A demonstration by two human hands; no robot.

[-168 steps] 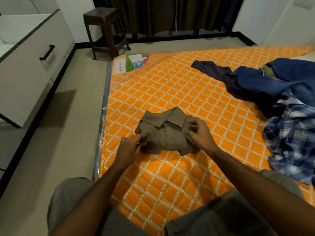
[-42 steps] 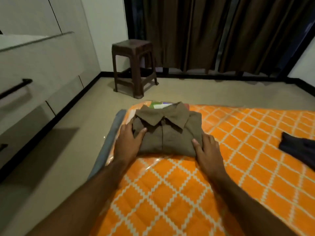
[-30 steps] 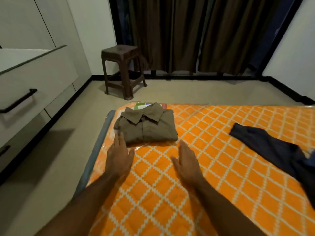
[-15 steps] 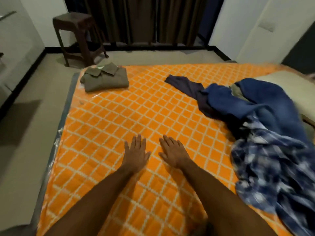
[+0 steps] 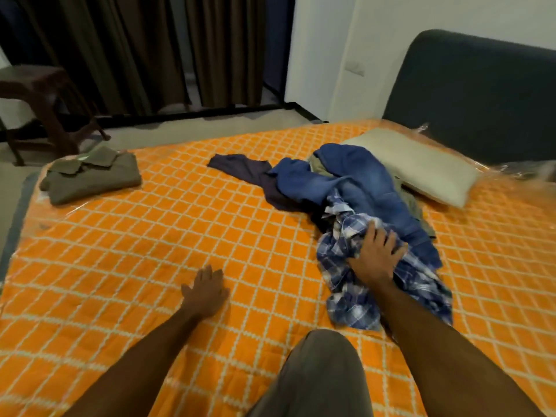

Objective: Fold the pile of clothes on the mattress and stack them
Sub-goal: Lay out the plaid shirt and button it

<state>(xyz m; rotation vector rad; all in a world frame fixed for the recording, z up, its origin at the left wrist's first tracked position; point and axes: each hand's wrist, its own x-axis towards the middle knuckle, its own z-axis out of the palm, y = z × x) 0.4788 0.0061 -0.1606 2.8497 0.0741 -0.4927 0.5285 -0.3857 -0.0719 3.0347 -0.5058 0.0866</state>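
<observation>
On the mattress [image 5: 126, 266], beside the pillow [image 5: 421, 173]: next garment chosen.
The right hand [image 5: 377, 251] had its fingers closed on the plaid shirt [image 5: 355, 284]; the left hand [image 5: 206, 291] lay flat. Lifting it clear likely followed.

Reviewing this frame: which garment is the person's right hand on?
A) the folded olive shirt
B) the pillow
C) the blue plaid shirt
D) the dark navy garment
C: the right hand grips the crumpled blue plaid shirt at the near end of the pile.
</observation>
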